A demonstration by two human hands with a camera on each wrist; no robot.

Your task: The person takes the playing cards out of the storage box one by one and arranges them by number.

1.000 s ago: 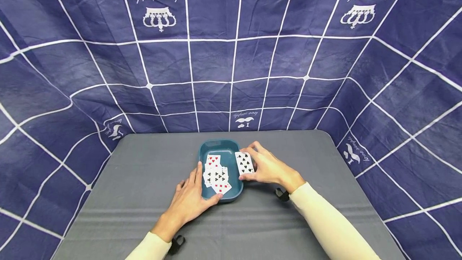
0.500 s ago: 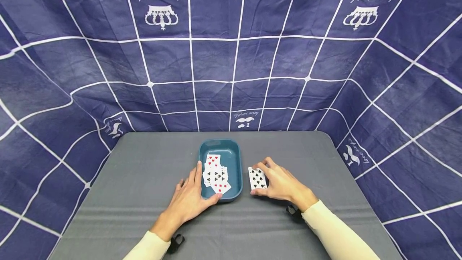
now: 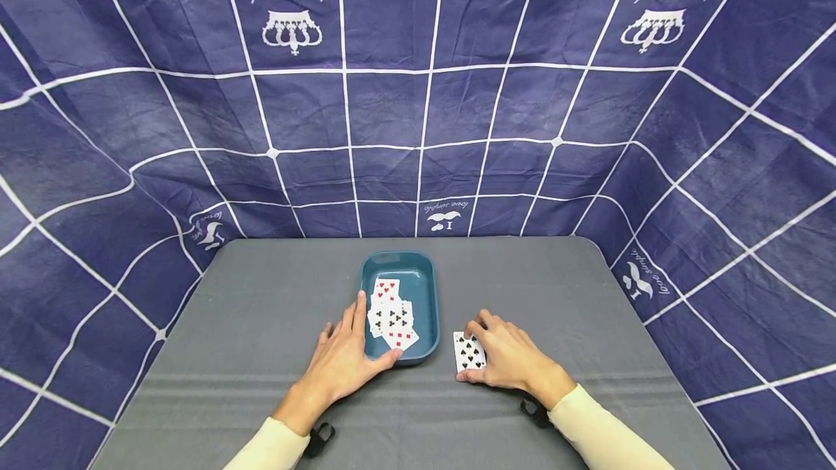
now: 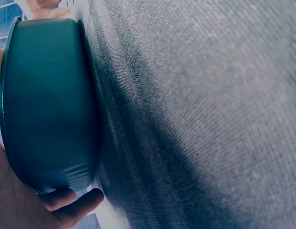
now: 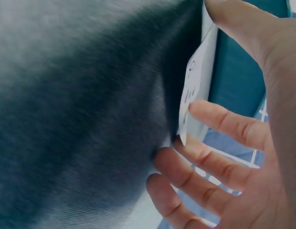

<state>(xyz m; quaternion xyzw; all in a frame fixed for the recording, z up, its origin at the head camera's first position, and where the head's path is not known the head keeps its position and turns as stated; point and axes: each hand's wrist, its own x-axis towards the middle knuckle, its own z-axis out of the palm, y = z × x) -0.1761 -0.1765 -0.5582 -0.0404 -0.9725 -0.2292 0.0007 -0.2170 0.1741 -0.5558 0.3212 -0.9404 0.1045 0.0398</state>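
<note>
My left hand [image 3: 342,361] holds the near left corner of a teal tray [image 3: 419,285], the index finger along its left side and the thumb at the near rim. Several white playing cards [image 3: 390,318] lie overlapped and face up inside, red hearts, diamonds and black clubs among them. To the right of the tray, my right hand [image 3: 516,356] pinches a spades playing card [image 3: 466,360] between thumb and fingertips, close over the table. In the right wrist view this card [image 5: 195,86] is seen from its edge, bowed slightly, with small dark print on it.
A grey cloth [image 3: 274,296] covers the table. Blue curtains with white grid lines [image 3: 385,114] hang behind the table and along both sides. Each wrist wears a black strap; the left strap [image 3: 319,440] shows below the cuff.
My right hand has brought the spades card away from the tray's right rim, out to the right and then nearer to me, lower over the table. My left hand has stayed at the tray.
</note>
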